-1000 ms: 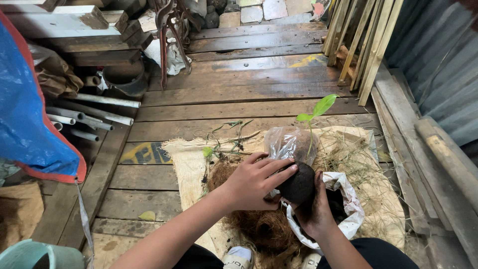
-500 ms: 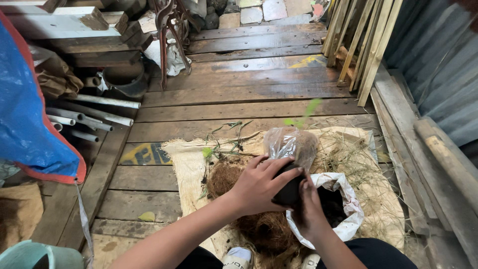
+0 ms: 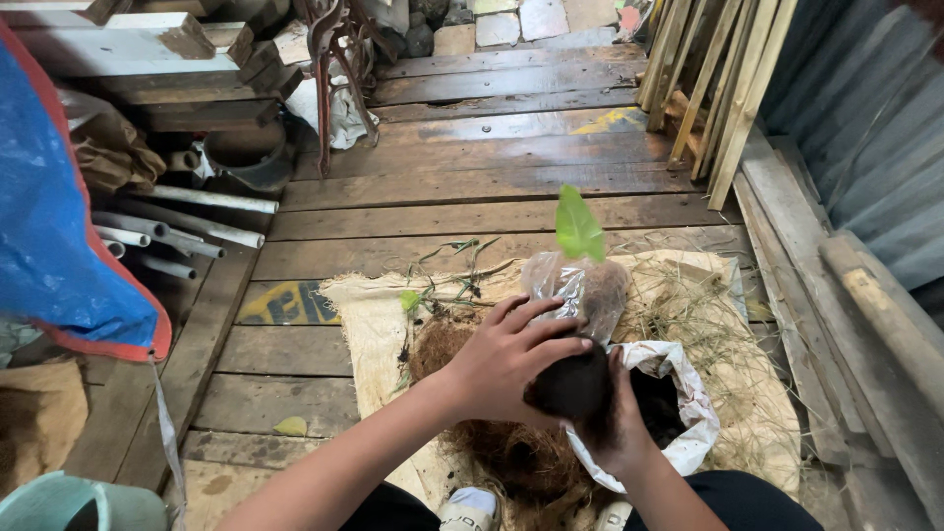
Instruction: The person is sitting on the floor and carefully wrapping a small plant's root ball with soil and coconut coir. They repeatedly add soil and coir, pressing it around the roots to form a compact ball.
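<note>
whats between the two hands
A dark soil ball with a green-leafed seedling, pressed between left hand and right hand, in the head view.

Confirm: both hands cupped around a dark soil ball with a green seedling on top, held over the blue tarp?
Not quite. The head view shows the left hand and right hand cupping the dark soil ball with its green seedling, but over the tan sacking spread on the plank floor, not over the blue tarp, which hangs well off to the left.

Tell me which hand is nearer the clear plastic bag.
Left. The left hand has fingertips almost at the clear plastic bag; the right hand sits lower, under the dark soil ball.
</note>
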